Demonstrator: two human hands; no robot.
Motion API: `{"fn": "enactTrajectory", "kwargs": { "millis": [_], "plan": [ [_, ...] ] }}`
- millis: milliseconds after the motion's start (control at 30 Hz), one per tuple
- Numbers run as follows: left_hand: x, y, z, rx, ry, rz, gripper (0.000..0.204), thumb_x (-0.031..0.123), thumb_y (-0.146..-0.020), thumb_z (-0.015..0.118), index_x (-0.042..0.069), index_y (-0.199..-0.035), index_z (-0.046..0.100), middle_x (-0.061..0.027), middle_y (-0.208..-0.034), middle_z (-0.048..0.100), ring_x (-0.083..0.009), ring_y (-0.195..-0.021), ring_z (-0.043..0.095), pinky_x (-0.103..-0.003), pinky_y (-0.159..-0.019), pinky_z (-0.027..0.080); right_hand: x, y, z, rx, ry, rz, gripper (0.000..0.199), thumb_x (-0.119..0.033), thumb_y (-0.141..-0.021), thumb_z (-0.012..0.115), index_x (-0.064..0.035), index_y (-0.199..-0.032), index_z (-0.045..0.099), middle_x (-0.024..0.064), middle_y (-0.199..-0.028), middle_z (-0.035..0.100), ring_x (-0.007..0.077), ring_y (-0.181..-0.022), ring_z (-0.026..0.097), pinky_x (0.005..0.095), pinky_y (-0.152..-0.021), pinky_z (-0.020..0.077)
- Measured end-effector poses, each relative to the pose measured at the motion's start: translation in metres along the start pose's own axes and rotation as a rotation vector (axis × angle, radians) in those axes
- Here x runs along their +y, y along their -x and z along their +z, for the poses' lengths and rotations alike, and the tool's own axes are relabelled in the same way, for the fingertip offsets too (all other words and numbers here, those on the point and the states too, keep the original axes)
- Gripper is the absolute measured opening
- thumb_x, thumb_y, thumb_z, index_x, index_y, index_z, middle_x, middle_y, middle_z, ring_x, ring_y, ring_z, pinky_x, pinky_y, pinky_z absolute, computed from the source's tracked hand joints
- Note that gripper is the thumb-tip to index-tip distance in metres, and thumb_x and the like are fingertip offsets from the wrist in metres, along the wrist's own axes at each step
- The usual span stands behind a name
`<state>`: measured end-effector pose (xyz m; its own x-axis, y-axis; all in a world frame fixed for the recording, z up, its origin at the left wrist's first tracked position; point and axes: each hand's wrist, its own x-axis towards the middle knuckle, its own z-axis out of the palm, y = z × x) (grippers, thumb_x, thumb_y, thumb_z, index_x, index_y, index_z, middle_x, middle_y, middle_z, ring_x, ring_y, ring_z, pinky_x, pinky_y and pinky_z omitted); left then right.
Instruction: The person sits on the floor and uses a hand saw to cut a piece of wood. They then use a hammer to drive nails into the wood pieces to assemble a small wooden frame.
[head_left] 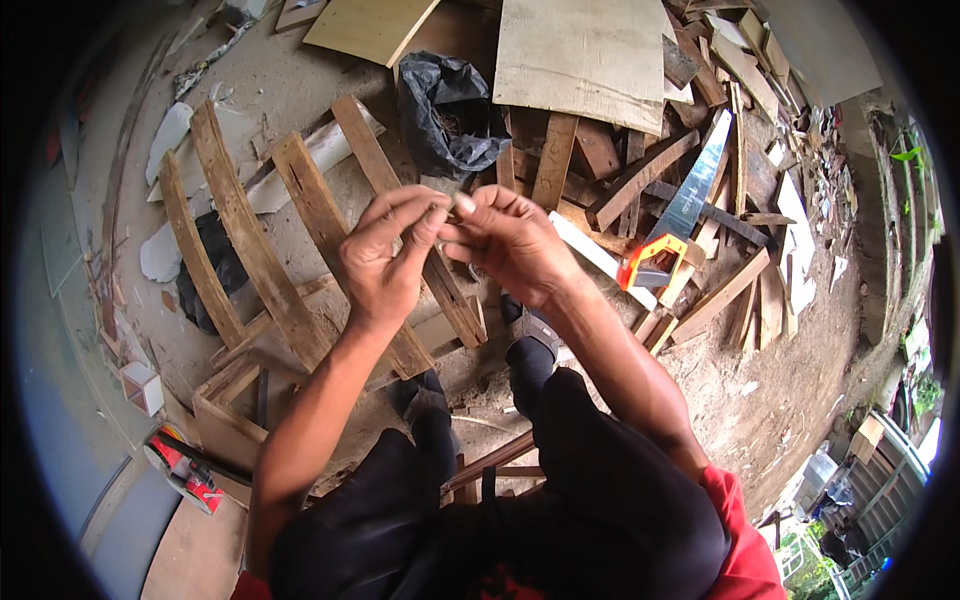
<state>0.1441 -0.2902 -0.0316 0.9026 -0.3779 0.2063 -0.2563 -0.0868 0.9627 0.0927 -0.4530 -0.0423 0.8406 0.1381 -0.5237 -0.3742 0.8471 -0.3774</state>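
My left hand and my right hand are raised close together in front of me, fingertips almost meeting. Each is pinched, thumb against fingers. Whatever they hold between them is too small to make out. Below them several long wooden planks lie side by side, slanting from upper left to lower right. Just beyond my fingers sits a crumpled black plastic bag, its mouth open. A handsaw with an orange handle rests on the wood pile to the right of my right hand.
Loose wood scraps are heaped at the right. Pale boards lie at the far side. A red and black container stands at the lower left, near a small white box. My feet are among the planks on the dirt ground.
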Motion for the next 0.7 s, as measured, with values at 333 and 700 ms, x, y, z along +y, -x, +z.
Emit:
{"fn": "enactTrajectory", "kwargs": {
  "millis": [333, 700],
  "plan": [
    [-0.033, -0.024, -0.043, 0.138, -0.078, -0.106, 0.019, 0.016, -0.099, 0.063, 0.001, -0.109, 0.069, -0.0066, -0.105, 0.071, -0.0121, -0.099, 0.064, -0.026, -0.087, 0.049, 0.056, -0.007, -0.106, 0.076, 2.298, -0.084, 0.032, -0.021, -0.091, 0.061, 0.0012, -0.114, 0.059, 0.0185, -0.078, 0.069, 0.0303, -0.069, 0.069, 0.0396, -0.057, 0.0541],
    [-0.048, -0.062, -0.063, 0.113, -0.242, 0.006, 0.024, 0.014, -0.099, 0.061, -0.003, -0.114, 0.069, -0.0108, -0.105, 0.073, -0.0162, -0.102, 0.066, -0.031, -0.091, 0.051, 0.074, -0.025, -0.127, 0.056, 2.37, -0.011, 0.025, -0.019, -0.099, 0.044, -0.0036, -0.101, 0.063, 0.014, -0.071, 0.069, 0.0307, -0.065, 0.07, 0.042, -0.05, 0.0533]
  ]
}}
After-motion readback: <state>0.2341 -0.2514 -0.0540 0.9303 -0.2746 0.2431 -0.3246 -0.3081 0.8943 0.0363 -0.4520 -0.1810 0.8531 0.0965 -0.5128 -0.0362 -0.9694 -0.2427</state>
